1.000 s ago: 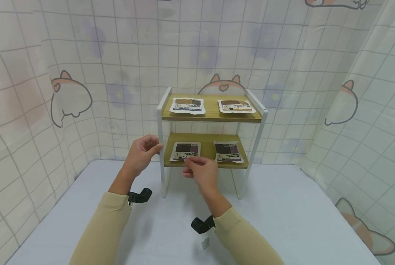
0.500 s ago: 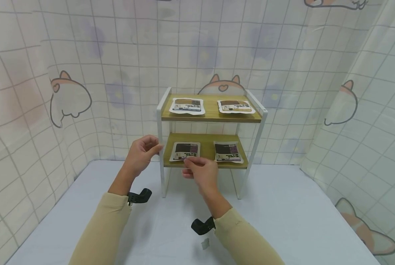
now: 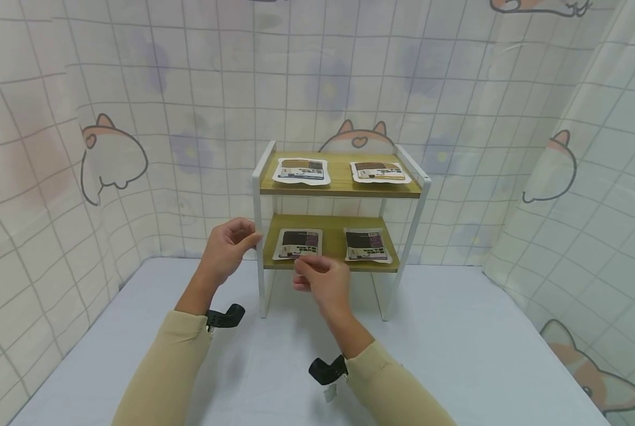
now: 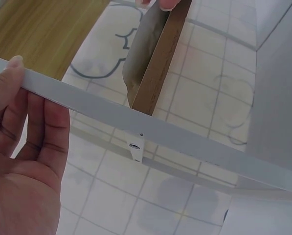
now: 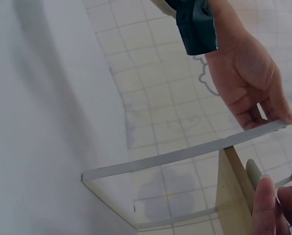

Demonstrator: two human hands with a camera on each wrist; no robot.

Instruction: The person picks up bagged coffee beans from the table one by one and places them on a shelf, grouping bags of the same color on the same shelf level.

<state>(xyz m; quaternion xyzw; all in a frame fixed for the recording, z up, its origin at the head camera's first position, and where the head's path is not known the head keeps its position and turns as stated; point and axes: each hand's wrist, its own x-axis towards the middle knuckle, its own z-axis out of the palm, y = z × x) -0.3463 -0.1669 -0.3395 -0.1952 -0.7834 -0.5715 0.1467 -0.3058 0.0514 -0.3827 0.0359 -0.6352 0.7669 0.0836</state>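
A small two-tier shelf rack with white posts and wooden boards stands on the table. My left hand grips its front left post, thumb on one side and fingers behind. On the lower board lie two dark-labelled pouches: a left pouch and a right pouch. At the front edge of the left pouch, my right hand has thumb and forefinger together, seeming to pinch it; the contact is partly hidden. From the side, that pouch shows grey beside the board's edge.
Two white-edged pouches lie on the top board, one left and one right. A white cloth covers the table. Patterned grid curtains close in the back and sides. A small clear scrap lies near the right wrist.
My right hand and wrist have sunk slightly toward the table. The left hand keeps its place on the post, and the pouches look unmoved.
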